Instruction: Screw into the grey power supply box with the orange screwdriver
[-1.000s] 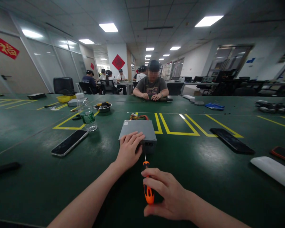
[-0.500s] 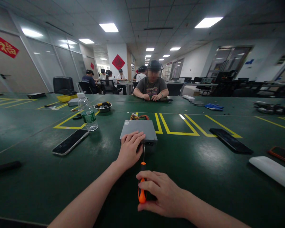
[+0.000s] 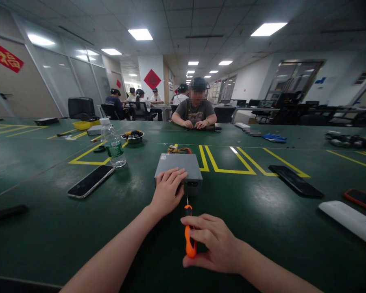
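A grey metal box (image 3: 179, 164) lies on the green table (image 3: 49, 240) in front of me, with coloured wires (image 3: 179, 150) at its far end. My left hand (image 3: 167, 191) rests on the box's near left corner, fingers laid over the top. My right hand (image 3: 213, 243) is closed round the orange handle of a screwdriver (image 3: 189, 236). The thin shaft points away from me at the box's near face, its tip close to or touching it.
A water bottle (image 3: 112, 144) and a phone (image 3: 90, 181) lie to the left. Another phone (image 3: 295, 180), an orange-edged phone (image 3: 360, 199) and a white object (image 3: 350, 221) lie right. A metal bowl (image 3: 132, 137) sits further back. A person (image 3: 195, 109) sits opposite.
The screwdriver handle swung left in my right hand, then back right and more upright. My left hand stayed on the box.
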`<state>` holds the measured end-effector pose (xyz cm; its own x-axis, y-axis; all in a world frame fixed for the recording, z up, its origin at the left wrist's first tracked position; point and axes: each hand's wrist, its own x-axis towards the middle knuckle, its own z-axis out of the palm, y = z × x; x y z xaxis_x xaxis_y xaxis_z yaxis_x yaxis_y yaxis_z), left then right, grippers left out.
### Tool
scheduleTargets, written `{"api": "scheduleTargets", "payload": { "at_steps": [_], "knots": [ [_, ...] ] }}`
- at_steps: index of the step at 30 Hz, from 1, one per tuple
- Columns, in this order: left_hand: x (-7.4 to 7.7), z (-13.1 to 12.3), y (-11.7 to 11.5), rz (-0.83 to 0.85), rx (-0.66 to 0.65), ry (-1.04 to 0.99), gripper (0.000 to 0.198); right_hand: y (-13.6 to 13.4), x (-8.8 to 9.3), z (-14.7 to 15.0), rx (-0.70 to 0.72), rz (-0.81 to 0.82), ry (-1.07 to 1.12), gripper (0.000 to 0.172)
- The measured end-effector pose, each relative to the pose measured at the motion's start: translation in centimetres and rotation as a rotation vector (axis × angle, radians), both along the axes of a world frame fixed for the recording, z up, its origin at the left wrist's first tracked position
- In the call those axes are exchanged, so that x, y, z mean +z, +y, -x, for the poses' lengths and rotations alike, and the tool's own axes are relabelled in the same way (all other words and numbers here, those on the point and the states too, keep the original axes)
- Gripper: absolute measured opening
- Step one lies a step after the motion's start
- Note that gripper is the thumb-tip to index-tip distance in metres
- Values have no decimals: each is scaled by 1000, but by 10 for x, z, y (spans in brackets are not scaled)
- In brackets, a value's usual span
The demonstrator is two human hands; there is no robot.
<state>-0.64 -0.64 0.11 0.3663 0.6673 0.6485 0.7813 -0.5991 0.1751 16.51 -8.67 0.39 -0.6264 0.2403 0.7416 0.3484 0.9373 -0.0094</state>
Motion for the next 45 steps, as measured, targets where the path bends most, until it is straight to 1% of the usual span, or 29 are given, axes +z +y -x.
{"api": "scheduleTargets", "payload": {
  "at_steps": [3, 6, 8, 10, 14, 16, 18, 20, 22, 24, 26, 30, 32, 34, 37, 41, 43, 45],
  "knots": [
    [-1, 0, 1, -7, 3, 1, 37, -1, 0, 1, -40, 74, -47, 45],
    [-2, 0, 1, -10, 6, 10, 37, -4, 6, -2, -30, 117, -160, 42],
    [-1, 1, 1, -8, 7, 14, 37, -5, 10, -4, -10, 90, -172, 38],
    [-1, 1, 1, -8, 7, 13, 37, -5, 11, -4, -11, 29, -139, 36],
    [0, 0, 0, -13, 4, 7, 36, -2, 6, 3, -11, -55, -101, 33],
    [0, 0, 0, -13, 4, 1, 36, 0, 2, 6, 2, -52, -91, 33],
    [0, -1, 0, -12, 2, -5, 36, 1, -2, 7, 1, -8, -70, 35],
    [0, -1, -1, -13, -1, -8, 36, 0, -2, 5, -5, 44, -67, 39],
    [0, -1, -1, -14, -2, -12, 36, -1, 1, 1, -15, 64, -120, 40],
    [0, 0, 0, -13, -5, -12, 35, -3, 5, 0, -21, 37, -191, 38],
    [0, 0, 0, -14, -8, -11, 35, -3, 8, 0, -29, -13, -213, 35],
    [0, 0, 2, -14, -12, -5, 33, -1, 3, 5, -19, -95, -127, 31],
    [0, 1, 2, -9, -10, -3, 33, 1, -1, 6, -9, -80, -68, 33],
    [0, 1, 2, -7, -7, -5, 32, 1, -3, 5, 1, -25, -35, 37],
    [0, 1, 3, -11, -6, -9, 31, 0, 1, 2, 11, 53, -105, 38],
    [-1, 0, 3, -20, -2, -4, 30, -2, 8, 2, -22, 5, -258, 35],
    [-1, 0, 3, -23, 0, -3, 31, -2, 8, 3, -20, -38, -239, 34],
    [-1, 0, 3, -21, -4, -2, 32, -1, 6, 3, -11, -57, -172, 33]
  ]
}}
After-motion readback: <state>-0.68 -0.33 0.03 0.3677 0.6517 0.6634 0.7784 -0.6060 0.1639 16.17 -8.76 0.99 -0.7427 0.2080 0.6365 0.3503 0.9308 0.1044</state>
